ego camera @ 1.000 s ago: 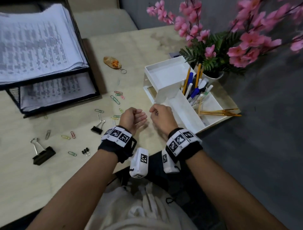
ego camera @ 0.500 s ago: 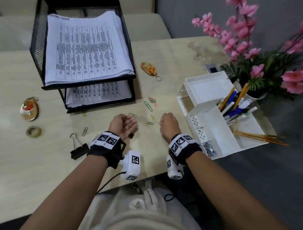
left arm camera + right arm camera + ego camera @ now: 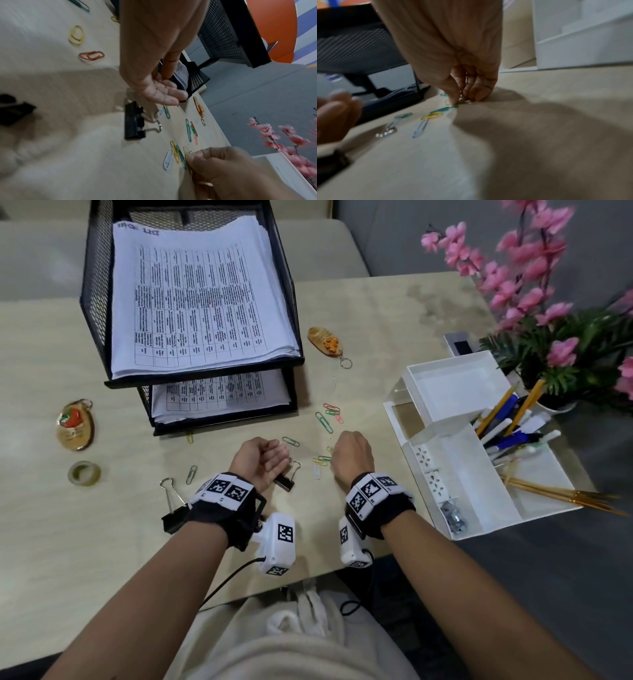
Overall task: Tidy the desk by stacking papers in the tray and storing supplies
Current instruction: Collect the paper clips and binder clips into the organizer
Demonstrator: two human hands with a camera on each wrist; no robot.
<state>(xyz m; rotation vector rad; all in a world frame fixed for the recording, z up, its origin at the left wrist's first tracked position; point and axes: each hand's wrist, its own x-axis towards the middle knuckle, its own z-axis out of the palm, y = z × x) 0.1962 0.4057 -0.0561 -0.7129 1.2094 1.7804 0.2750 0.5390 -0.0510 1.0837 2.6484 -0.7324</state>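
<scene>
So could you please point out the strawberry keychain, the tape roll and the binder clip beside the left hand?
strawberry keychain (image 3: 74, 426): head view, its middle.
tape roll (image 3: 84, 473): head view, on its ring.
binder clip (image 3: 133, 121): left wrist view, black body.

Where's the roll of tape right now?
In the head view the roll of tape lies far left on the desk, just below the strawberry keychain.

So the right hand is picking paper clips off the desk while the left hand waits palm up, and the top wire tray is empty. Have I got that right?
Nearly. The top wire tray is not empty: the head view shows a thick stack of printed papers lying in it. The rest holds: the right hand pinches at the paper clips on the desk, and the left hand waits palm up.
</scene>
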